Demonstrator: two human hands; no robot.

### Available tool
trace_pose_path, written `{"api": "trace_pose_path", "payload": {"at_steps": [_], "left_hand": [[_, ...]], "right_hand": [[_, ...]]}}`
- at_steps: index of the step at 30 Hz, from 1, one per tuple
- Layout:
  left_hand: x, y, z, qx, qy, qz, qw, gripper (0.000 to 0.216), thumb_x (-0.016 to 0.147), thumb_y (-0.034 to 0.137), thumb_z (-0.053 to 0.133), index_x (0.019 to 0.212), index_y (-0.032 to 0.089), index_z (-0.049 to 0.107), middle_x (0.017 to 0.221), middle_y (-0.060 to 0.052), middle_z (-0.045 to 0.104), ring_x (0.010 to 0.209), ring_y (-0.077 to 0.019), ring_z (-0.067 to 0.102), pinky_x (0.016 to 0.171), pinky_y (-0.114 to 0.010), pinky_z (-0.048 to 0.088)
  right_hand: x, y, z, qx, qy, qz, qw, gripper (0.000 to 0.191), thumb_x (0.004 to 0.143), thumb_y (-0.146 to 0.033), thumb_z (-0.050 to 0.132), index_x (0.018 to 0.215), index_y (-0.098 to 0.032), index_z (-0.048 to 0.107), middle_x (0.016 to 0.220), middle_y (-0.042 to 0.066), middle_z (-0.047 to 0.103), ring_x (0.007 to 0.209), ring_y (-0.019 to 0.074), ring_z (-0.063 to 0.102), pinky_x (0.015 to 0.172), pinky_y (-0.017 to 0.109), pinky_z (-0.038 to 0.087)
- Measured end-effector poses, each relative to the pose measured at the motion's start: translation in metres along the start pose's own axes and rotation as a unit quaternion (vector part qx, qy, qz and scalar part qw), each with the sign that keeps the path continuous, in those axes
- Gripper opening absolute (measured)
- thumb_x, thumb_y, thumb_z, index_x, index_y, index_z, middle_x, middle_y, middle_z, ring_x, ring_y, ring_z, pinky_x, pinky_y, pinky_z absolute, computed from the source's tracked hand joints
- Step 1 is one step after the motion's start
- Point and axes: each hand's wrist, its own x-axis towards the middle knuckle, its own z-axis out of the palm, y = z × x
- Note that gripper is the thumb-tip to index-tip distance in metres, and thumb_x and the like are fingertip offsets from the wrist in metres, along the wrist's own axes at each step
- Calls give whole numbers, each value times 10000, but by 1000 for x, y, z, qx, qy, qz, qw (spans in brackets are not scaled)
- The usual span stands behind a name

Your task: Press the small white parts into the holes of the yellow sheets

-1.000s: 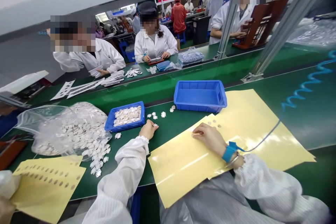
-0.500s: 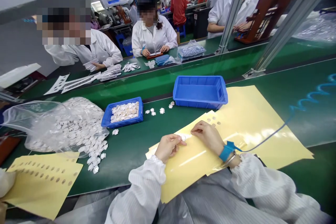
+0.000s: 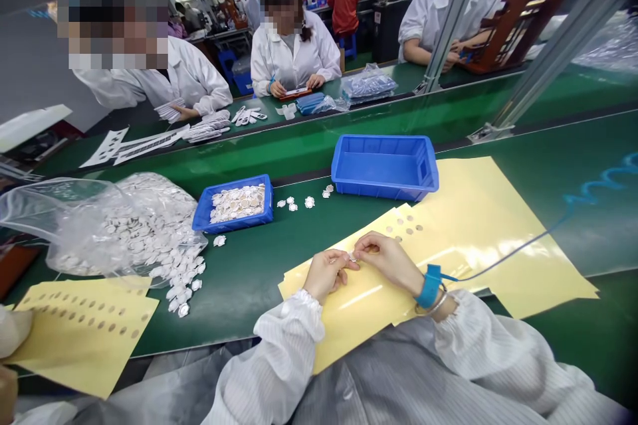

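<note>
My left hand (image 3: 326, 272) and my right hand (image 3: 389, 257) meet over a yellow sheet (image 3: 359, 299) on the green bench. Together their fingertips pinch a small white round part (image 3: 351, 256). A blue strap (image 3: 428, 285) with a cord circles my right wrist. A few small discs (image 3: 406, 229) are stuck on the yellow sheet just beyond my hands. A small blue tray of round parts (image 3: 238, 203) lies to the upper left.
An empty blue bin (image 3: 385, 167) stands behind the sheets. A clear bag spilling white parts (image 3: 124, 232) lies at left, with a dotted yellow sheet (image 3: 80, 332) in front. Loose parts (image 3: 299, 202) dot the bench. People in white coats sit across the conveyor.
My left hand came back from the loose parts near the small tray and joined my right hand over the yellow sheet, where both now pinch a small part.
</note>
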Motion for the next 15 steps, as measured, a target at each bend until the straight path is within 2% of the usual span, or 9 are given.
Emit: {"api": "trace_pose_path", "payload": {"at_steps": [15], "left_hand": [[-1,1,0,3,3,2,1000,234,711,330,632,777,115,566,795,-126,701,363,-42,415,301,-176,144]], "right_hand": [[1,5,2,-44,11,-20,999,77,757,-244,602,712,-184,620,797,28,618,766,166,592,724,299,484]]}}
